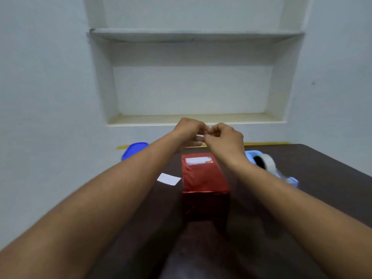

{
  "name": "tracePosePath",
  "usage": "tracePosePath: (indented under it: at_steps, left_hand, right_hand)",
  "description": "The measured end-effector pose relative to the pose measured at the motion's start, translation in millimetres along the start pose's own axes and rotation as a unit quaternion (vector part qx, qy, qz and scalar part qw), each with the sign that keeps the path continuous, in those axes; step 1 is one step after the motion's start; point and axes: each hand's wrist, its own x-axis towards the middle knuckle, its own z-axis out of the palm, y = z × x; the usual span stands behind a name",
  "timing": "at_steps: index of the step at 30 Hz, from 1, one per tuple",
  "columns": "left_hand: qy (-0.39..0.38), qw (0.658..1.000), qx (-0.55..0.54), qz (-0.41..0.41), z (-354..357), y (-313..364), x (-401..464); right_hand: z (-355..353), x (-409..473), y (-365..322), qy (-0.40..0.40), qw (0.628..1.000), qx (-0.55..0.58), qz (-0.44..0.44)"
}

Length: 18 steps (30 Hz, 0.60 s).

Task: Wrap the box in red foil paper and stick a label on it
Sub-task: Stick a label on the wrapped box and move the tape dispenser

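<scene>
On table (302, 168), box (204, 176) lengthwise away.

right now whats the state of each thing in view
box: wrapped in red foil, standing on the table, label on top
white slip: flat on the table, left of the box
tape dispenser: on the table, right of the box, untouched
left hand: raised, pinching something small
right hand: raised, pinching it too

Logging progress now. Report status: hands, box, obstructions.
Left hand, right hand raised together, pinching something small. Red-wrapped box labelled, untouched. Nothing obstructing.
</scene>
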Motion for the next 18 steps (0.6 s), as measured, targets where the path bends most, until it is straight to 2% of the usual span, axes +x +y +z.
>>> tracePosePath:
  at_steps: [2, 4, 7, 12, 14, 18]
  left_hand:
    - [-0.069, 0.997, 0.032, -0.019, 40.5, 4.5, 3.7]
    - [-0.116, 0.989, 0.086, -0.038, 75.5, 6.1, 7.5]
    - [-0.136, 0.975, 0.170, -0.049, 125.7, 6.1, 10.0]
    - [-0.120, 0.962, 0.221, -0.108, 164.4, -18.2, 23.7]
    - [-0.104, 0.968, 0.192, -0.123, 172.4, -29.7, 26.7]
    - [-0.030, 0.982, 0.151, -0.105, 188.8, -32.9, 27.3]
  right_hand:
    - [-40.5, -19.7, 23.1, 0.020, 0.988, -0.138, -0.063]
    - [-73.1, -42.1, 41.6, 0.035, 0.963, -0.253, -0.085]
    - [-107.5, -62.0, 75.1, 0.040, 0.938, -0.345, -0.022]
    - [-119.2, -70.0, 114.0, -0.037, 0.957, -0.245, 0.149]
    - [-117.3, -71.7, 125.4, -0.042, 0.960, -0.219, 0.168]
    - [-123.1, -69.1, 135.1, 0.004, 0.969, -0.185, 0.166]
